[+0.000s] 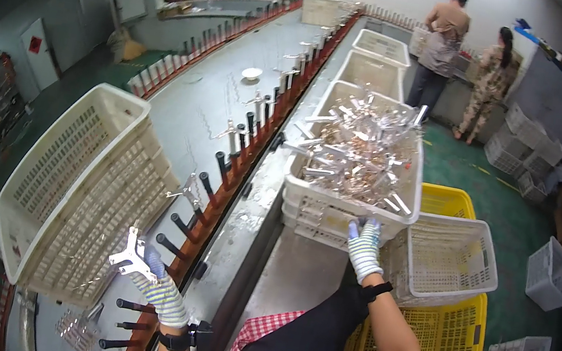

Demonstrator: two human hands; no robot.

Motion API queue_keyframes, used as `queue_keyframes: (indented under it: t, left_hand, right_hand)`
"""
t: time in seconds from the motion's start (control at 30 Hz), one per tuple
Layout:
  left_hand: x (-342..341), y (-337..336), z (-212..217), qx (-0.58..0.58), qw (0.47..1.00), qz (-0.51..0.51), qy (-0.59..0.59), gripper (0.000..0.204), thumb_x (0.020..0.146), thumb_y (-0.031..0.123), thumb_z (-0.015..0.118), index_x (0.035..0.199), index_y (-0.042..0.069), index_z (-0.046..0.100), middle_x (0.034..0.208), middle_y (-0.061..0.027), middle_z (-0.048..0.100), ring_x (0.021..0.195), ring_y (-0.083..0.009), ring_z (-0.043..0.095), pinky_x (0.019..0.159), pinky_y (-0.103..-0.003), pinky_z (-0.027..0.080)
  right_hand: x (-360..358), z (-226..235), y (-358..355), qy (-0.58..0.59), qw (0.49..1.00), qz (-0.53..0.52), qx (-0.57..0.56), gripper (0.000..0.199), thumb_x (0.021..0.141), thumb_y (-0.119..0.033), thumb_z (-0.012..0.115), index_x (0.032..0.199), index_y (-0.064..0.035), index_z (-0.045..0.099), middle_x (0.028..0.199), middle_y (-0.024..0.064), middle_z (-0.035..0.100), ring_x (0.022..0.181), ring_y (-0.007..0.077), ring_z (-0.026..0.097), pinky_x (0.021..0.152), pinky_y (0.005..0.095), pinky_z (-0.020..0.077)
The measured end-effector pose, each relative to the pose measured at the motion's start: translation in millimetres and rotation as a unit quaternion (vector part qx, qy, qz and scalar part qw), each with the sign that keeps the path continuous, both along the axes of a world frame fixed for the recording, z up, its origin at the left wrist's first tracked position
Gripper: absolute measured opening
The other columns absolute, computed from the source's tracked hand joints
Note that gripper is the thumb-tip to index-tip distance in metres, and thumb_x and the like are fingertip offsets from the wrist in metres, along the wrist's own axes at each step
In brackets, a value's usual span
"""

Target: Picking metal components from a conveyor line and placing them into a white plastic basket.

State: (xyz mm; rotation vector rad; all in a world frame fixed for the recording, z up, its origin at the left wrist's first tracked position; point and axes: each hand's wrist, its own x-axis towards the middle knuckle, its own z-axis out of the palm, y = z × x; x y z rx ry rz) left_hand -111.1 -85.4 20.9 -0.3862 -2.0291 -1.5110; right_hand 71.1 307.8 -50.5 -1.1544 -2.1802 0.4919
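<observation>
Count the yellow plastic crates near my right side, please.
2. One yellow perforated plastic crate sits behind the empty white basket, partly covered. A second yellow crate lies under that basket, beside the right forearm. Others may be hidden beneath the stack.

Your left hand (157, 281) (striped knit glove, black band at the wrist) reaches up and forward from the lower edge, fingers curled closed. Your right hand (363, 244), gloved alike, stretches well ahead of your left hand and off to its right, forearm bare, elbow bent low.
</observation>
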Motion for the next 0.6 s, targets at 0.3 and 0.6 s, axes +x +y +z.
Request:
queue_keyframes:
  t: [0.3,0.6]
  left_hand:
    - [24,51,-30,-0.064,0.998,0.013,-0.018,0.037,0.088,0.014,0.05,0.12,-0.004,0.046,0.111,-0.0107,0.055,0.087,-0.0177,0.058,0.078,-0.029,0.046]
    - [10,33,21,0.063,0.997,-0.01,-0.048,0.024,0.086,0.013,0.046,0.104,0.002,0.059,0.104,-0.0095,0.058,0.094,-0.0215,0.053,0.086,-0.033,0.04]
  right_hand:
    - [-18,22,21,0.051,0.998,-0.03,0.002,0.033,0.078,-0.028,0.06,0.089,0.0026,0.052,0.088,0.022,0.056,0.087,0.0377,0.053,0.08,0.0437,0.0409]
    - [-48,74,-73,0.009,0.962,0.267,-0.058,0.024,0.083,-0.024,0.051,0.085,-0.0022,0.061,0.086,0.0206,0.059,0.082,0.0352,0.057,0.073,0.0411,0.0455]
